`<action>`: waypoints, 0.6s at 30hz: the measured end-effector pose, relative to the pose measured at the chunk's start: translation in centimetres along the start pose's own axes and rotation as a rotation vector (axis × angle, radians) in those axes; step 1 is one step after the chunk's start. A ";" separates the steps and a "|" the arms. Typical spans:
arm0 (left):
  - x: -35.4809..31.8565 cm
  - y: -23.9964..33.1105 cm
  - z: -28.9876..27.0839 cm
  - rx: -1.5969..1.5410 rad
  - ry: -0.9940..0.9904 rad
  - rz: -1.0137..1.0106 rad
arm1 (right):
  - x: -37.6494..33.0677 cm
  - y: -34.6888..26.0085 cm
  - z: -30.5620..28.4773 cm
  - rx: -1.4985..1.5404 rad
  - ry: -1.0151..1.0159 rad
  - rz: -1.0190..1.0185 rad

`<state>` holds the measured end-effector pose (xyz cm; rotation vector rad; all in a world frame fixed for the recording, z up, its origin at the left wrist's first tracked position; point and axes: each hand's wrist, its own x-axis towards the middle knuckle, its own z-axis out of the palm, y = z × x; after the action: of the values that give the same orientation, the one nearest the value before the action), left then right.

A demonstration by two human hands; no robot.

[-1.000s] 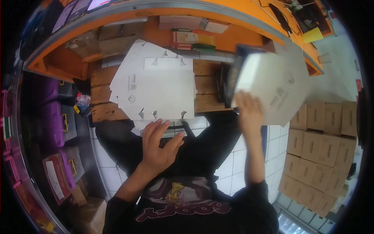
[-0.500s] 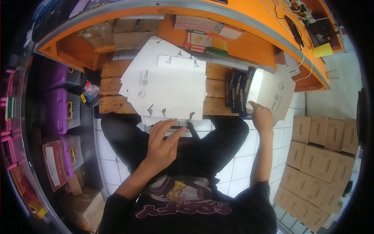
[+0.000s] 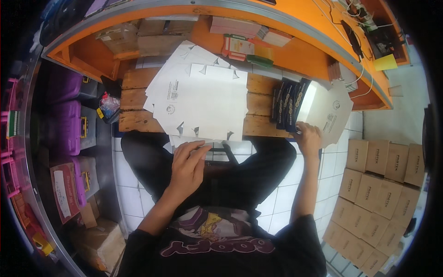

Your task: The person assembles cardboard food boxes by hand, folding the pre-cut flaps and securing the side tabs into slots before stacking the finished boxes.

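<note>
On the wooden bench (image 3: 259,90) lies a fanned pile of white die-cut cardboard sheets (image 3: 207,101) with slots and small printed marks. My left hand (image 3: 188,164) is at the pile's near edge, fingers stretched out, holding nothing. To the right, a second pile shows several dark blue printed edges (image 3: 288,104) overlapping side by side, with a pale die-cut cardboard sheet (image 3: 325,113) over its right part. The fingers of my right hand (image 3: 309,138) are bent and pinched at the near corner of this sheet, beside the dark edges. My thumb's exact contact is hard to see.
An orange desk (image 3: 318,64) with a shelf stands just beyond the bench, holding flattened boxes and paper stacks. Brown cartons (image 3: 378,194) are stacked on the floor at right. Purple-lidded bins (image 3: 69,129) fill a rack at left. White cables (image 3: 360,69) hang over the desk's right end.
My right hand has gone from a pointing finger on the pale sheet to bent fingers pinched at its near corner. The left hand's fingers have drawn closer together, slightly lower.
</note>
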<state>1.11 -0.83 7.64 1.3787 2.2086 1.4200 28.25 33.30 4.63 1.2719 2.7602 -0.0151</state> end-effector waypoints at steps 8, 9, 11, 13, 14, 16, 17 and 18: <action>0.0 0.2 0.2 -0.012 0.013 0.009 | 0.2 -1.7 -0.3 -0.056 0.166 -0.026; -0.1 0.1 0.1 -0.004 0.014 0.004 | -0.7 -2.2 -0.6 -0.106 0.263 -0.039; -0.4 -0.4 -0.2 0.004 0.026 -0.042 | -1.6 -4.5 -2.1 -0.109 0.376 -0.013; -0.8 -1.6 -0.1 0.005 0.039 -0.119 | -2.4 -8.7 -3.6 -0.014 0.401 0.077; -0.9 -2.0 -0.2 0.005 -0.025 -0.159 | -2.8 -10.7 -3.2 0.079 0.328 -0.011; -1.3 -3.2 -0.1 0.002 -0.154 -0.232 | -3.0 -15.7 -0.9 0.261 0.117 -0.195; -1.4 -3.4 -0.3 0.024 -0.271 -0.226 | -2.8 -18.8 0.0 0.252 0.119 -0.379; -1.5 -3.6 -0.3 0.037 -0.389 -0.213 | -2.3 -21.1 2.0 0.330 0.002 -0.439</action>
<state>-0.42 -2.57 4.48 1.2582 2.0592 0.9511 13.89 17.78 2.18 0.6821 3.0659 -0.5192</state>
